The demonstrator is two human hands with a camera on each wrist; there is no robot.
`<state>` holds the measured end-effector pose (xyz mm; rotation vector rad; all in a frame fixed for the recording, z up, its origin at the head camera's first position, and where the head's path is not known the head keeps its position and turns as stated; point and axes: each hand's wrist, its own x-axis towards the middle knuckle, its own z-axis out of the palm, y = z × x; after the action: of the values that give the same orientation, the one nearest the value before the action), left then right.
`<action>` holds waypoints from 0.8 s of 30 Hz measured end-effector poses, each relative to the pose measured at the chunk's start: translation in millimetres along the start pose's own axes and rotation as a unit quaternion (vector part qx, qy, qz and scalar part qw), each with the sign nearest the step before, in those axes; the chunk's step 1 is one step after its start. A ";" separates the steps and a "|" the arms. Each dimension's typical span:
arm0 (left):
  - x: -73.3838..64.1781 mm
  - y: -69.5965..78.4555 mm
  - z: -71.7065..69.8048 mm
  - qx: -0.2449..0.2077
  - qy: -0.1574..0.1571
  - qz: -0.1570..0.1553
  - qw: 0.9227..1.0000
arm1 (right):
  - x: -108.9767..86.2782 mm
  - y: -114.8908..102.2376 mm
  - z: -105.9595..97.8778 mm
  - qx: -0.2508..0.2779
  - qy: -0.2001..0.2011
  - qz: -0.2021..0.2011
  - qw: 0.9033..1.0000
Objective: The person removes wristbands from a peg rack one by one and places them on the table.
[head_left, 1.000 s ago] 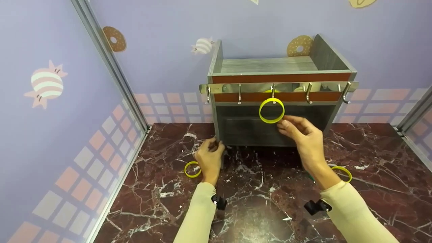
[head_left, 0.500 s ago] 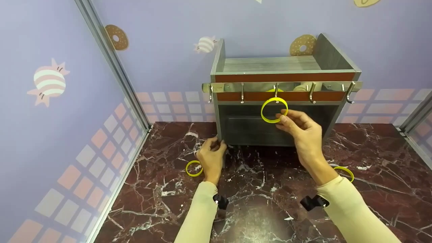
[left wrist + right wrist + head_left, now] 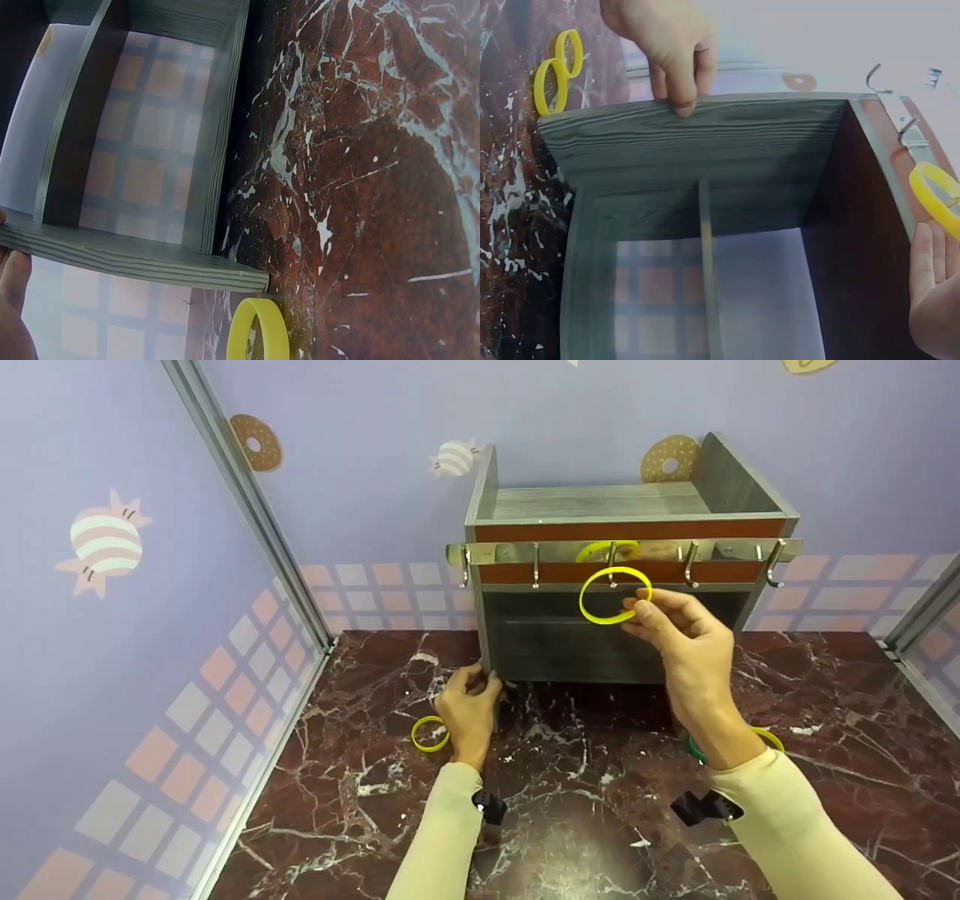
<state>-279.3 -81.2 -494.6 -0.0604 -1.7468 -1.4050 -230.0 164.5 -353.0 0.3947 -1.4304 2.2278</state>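
My right hand (image 3: 694, 660) pinches a thin yellow ring (image 3: 609, 620) between thumb and fingers. It holds the ring upright in front of the middle hook (image 3: 613, 580) of a metal hook rail (image 3: 510, 553), and the ring's top overlaps that hook's tip in the head view. The rail runs across the front of a grey wooden shelf unit (image 3: 592, 501). Low on its left side, my left hand (image 3: 469, 709) grips the edge of the side panel (image 3: 742, 124), thumb on the inner face in the right wrist view.
Beside my left wrist a yellow ring (image 3: 430, 749) lies on the dark red marbled table (image 3: 555, 840); two show there in the right wrist view. Partly behind my right wrist are another yellow ring (image 3: 770, 737) and a green ring (image 3: 696, 750). A patterned wall (image 3: 360, 495) stands behind.
My right hand has risen and moved slightly right, lifting and tilting the yellow ring near the middle hook. More of the green ring shows. My left hand keeps its place on the shelf unit.
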 end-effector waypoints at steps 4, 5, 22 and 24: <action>0.1 1.0 -0.3 -0.010 -0.002 -0.010 1.000 | -3.0 -7.1 1.3 0.014 -0.005 -0.007 1.000; 0.1 1.4 -0.4 -0.011 -0.003 -0.013 1.000 | -4.0 -8.7 1.6 0.017 -0.006 -0.008 1.000; -1.0 1.3 0.8 -0.010 0.000 -0.022 1.000 | -26.7 -25.2 -31.8 0.056 0.028 -0.008 0.998; -1.1 1.1 1.1 -0.009 0.000 -0.021 1.000 | -29.8 -24.8 -39.0 0.058 0.035 -0.005 0.998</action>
<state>-278.6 -79.5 -494.4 -0.0337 -1.7455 -1.4506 -191.3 202.1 -364.2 0.3583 -1.2648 2.2996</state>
